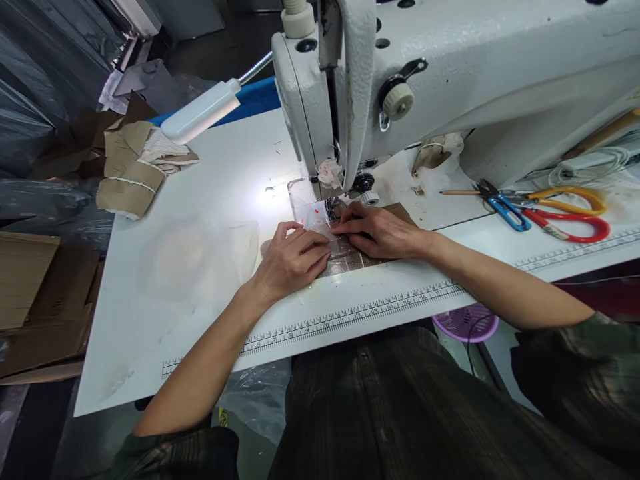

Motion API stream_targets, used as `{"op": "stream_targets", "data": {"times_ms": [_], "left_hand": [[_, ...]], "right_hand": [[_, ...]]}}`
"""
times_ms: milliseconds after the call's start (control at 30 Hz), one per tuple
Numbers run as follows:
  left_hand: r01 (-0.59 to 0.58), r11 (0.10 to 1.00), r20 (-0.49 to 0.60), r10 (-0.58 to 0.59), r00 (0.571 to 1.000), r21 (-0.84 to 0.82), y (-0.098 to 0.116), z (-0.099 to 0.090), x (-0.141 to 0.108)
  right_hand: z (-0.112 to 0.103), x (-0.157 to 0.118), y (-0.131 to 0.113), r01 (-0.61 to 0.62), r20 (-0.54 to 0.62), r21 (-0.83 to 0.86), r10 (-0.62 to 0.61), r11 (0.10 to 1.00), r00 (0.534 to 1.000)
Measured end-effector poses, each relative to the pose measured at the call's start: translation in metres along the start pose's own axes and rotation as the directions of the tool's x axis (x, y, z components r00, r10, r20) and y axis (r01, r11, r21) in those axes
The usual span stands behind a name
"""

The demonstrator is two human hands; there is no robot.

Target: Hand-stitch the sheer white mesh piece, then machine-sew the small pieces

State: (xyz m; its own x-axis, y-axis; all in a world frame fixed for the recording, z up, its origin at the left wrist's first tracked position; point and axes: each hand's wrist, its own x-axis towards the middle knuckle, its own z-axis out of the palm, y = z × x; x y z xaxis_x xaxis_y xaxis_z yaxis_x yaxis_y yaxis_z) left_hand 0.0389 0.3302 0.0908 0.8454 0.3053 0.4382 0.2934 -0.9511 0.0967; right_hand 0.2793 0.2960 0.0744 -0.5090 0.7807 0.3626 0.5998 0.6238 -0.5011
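Under the sewing machine's presser foot (332,208) lies a translucent plastic piece (311,217) with small red-orange marks. It overlaps a brown, grid-patterned sheet (346,264) on the table. My left hand (295,259) rests on the left part of these layers, fingers bent and slightly apart, pressing down. From the other side, my right hand (381,231) reaches close to the presser foot, its thumb and fingertips pinched at the plastic's right edge. The brown sheet continues beneath my right hand. My palms hide part of both layers.
The white sewing machine (480,60) rises over the work, with a lamp (200,112) at its left. Red-handled scissors (570,223), blue thread snips (505,207) and a pencil (457,193) lie at right. A brown bundle (133,167) sits on the table's left edge. A ruler strip (350,319) follows the front.
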Motion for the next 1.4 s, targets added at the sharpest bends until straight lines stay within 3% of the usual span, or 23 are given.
{"op": "stream_targets", "data": {"times_ms": [233,467,700,900,1100,1400], "left_hand": [[-0.011,1.0,-0.019,0.011,1.0,0.002,0.0,0.002,-0.001],[0.031,0.999,-0.015,-0.031,0.999,-0.011,0.001,0.002,0.0],[0.072,0.994,0.014,-0.071,0.997,-0.085,0.002,-0.006,0.0],[0.155,0.988,-0.11,-0.156,0.982,-0.019,-0.016,-0.015,0.007],[0.068,0.995,0.029,-0.071,0.997,0.075,-0.02,-0.003,0.009],[0.044,0.983,0.079,-0.058,0.995,0.176,-0.018,0.0,0.008]], "right_hand": [[-0.006,-0.002,-0.002,-0.025,-0.05,0.01,0.025,1.0,0.998],[-0.008,-0.004,-0.008,0.133,0.058,-0.016,-0.132,0.991,0.99],[-0.004,-0.005,-0.01,0.166,0.094,-0.106,-0.156,0.98,0.983],[-0.006,-0.005,-0.017,0.148,0.138,-0.178,-0.124,0.973,0.983],[-0.004,-0.006,-0.017,0.151,0.109,-0.2,-0.132,0.968,0.985],[-0.003,-0.007,-0.018,0.144,0.099,-0.195,-0.127,0.97,0.987]]}}
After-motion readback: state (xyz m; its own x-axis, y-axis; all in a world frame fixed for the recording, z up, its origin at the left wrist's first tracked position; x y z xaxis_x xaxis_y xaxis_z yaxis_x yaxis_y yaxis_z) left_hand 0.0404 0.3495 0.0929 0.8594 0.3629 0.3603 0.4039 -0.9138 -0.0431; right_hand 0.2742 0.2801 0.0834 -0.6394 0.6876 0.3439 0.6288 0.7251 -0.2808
